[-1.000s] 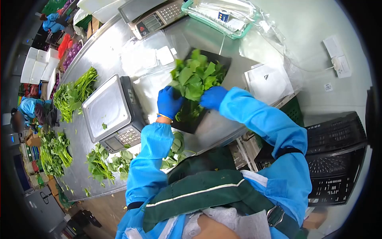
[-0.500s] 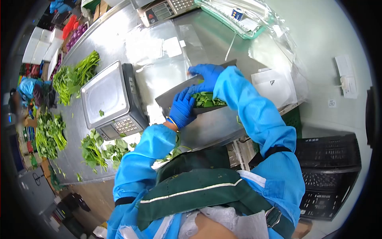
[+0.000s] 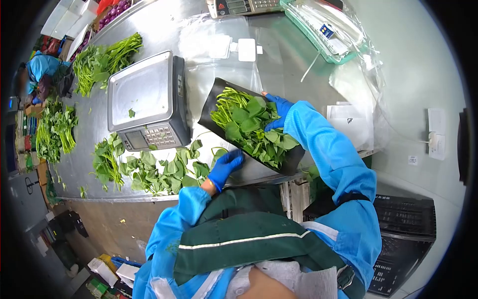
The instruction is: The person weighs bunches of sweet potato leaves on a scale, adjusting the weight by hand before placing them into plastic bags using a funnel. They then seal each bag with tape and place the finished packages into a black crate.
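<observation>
A dark, flexible sheet (image 3: 211,105) lies opened out on the metal table, with a bunch of leafy greens (image 3: 251,122) on it, stems toward the upper left. My left hand (image 3: 226,167), in a blue glove, is at the sheet's lower left edge, its fingers pressed together on that edge. My right hand (image 3: 280,110), also gloved, rests at the right side of the bunch with its fingers spread over the leaves and sheet edge; one fingertip pokes bare from the glove. Loose leafy stems (image 3: 169,172) lie left of my left hand.
A scale (image 3: 139,94) stands left of the sheet. More bunches of greens (image 3: 107,62) lie beyond it. Clear plastic bags (image 3: 209,65) and a green tray (image 3: 326,37) are at the back. Black crates (image 3: 406,219) stand at the right. A person in blue (image 3: 45,67) is at far left.
The dark sheet, folded around the greens before, now lies open and shows them. My left hand has moved down to the near edge, and my right hand has shifted right. The view has shifted too.
</observation>
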A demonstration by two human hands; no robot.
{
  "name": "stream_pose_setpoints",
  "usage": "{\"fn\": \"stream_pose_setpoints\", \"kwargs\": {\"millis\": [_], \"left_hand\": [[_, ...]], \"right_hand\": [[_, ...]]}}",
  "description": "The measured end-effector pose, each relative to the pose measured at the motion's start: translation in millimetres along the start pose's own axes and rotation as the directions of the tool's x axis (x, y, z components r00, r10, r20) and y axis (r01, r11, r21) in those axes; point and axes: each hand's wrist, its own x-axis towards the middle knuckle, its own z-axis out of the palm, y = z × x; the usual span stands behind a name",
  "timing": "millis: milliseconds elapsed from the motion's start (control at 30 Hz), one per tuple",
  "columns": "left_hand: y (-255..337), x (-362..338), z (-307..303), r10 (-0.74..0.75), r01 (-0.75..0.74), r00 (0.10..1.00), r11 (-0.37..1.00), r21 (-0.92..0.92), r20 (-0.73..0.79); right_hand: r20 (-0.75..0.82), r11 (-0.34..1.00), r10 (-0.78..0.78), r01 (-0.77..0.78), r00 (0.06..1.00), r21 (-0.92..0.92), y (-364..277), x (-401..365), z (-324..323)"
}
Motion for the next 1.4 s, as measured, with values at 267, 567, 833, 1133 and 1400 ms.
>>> {"fn": "stream_pose_setpoints", "kwargs": {"millis": [267, 567, 833, 1133, 1400], "left_hand": [[68, 11, 31, -0.012, 0.019, 1.000, 0.955, -0.297, 0.025], [54, -20, 52, -0.160, 0.134, 0.970, 0.980, 0.145, 0.186], [95, 102, -4, 0.450, -0.551, 0.834, 0.634, 0.542, 0.320], [123, 148, -20, 0.377, -0.622, 0.762, 0.200, 0.757, 0.526], [143, 116, -17, 0.545, -0.632, 0.723, 0.272, 0.726, 0.424]], "right_hand": [[0.012, 0.950, 0.187, -0.178, 0.982, -0.256, -113, -73, -17], [-0.193, 0.936, 0.288, -0.234, 0.938, 0.263, -133, -165, 72], [-0.272, 0.392, 0.639, -0.001, 0.720, 0.920, -118, -214, 166], [-0.470, 0.608, 0.469, 0.113, 0.748, 0.786, -125, -202, 170], [-0.283, 0.344, 0.581, 0.085, 0.764, 0.935, -119, -183, 167]]}}
